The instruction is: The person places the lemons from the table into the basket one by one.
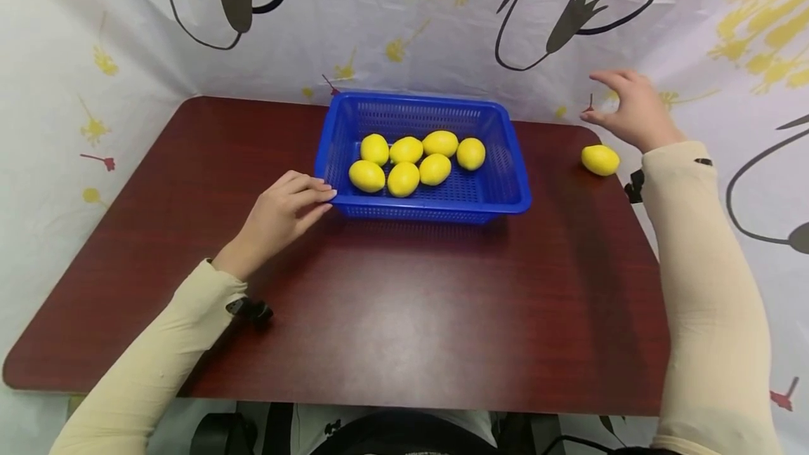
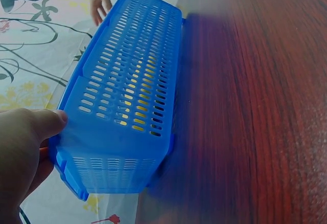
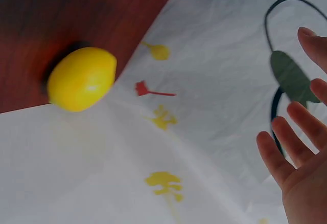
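Note:
A blue plastic basket (image 1: 430, 208) stands on the table with several yellow lemons (image 1: 403, 179) lying in it. My left hand (image 1: 284, 213) holds the basket's near left corner. In the left wrist view, the thumb (image 2: 51, 122) lies against the outside of the rim and the other fingers are partly hidden behind it. One more lemon (image 1: 600, 160) lies outside the basket, by the table's far right corner; the right wrist view shows this lemon (image 3: 83, 79) close to the edge. My right hand (image 1: 635, 107) hovers above and beyond it, fingers spread and holding nothing.
The dark red-brown table (image 1: 404, 300) has its far right edge just beside the single lemon. A white patterned cloth (image 1: 430, 41) hangs behind and around the table. The basket's slotted side wall (image 2: 127, 75) rises from the tabletop.

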Available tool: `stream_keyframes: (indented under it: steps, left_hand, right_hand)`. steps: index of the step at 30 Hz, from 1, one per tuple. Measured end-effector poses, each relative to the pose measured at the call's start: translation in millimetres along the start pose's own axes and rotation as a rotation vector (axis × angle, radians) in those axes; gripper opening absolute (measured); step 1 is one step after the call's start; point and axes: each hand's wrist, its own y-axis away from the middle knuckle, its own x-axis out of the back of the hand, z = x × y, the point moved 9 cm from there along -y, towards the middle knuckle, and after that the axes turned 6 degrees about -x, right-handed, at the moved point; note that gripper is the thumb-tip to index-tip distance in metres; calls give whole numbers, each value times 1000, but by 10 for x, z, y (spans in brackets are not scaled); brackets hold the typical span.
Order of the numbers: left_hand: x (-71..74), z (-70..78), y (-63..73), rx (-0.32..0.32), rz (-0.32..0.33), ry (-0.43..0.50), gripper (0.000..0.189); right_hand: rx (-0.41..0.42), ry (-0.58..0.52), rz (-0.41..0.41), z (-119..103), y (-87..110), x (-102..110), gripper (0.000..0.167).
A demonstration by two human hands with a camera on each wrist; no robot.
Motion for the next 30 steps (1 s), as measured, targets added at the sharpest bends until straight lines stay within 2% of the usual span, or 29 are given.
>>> stream_keyframes:
  steps: [7, 19, 27, 30]
  left_hand:
    - [0, -2, -7, -6, 3, 3, 27]
    - [4, -5, 6, 4, 7, 5, 26]
    - [0, 2, 9, 7, -1, 2, 25]
    - [-1, 0, 11, 10, 0, 1, 25]
  right_hand:
    - [-74, -12, 23, 279, 19, -116, 80]
    - [-205, -41, -31, 703, 52, -433, 93]
    - [-214, -13, -21, 917, 114, -640, 94]
    - [-219, -12, -40, 994, 137, -719, 95]
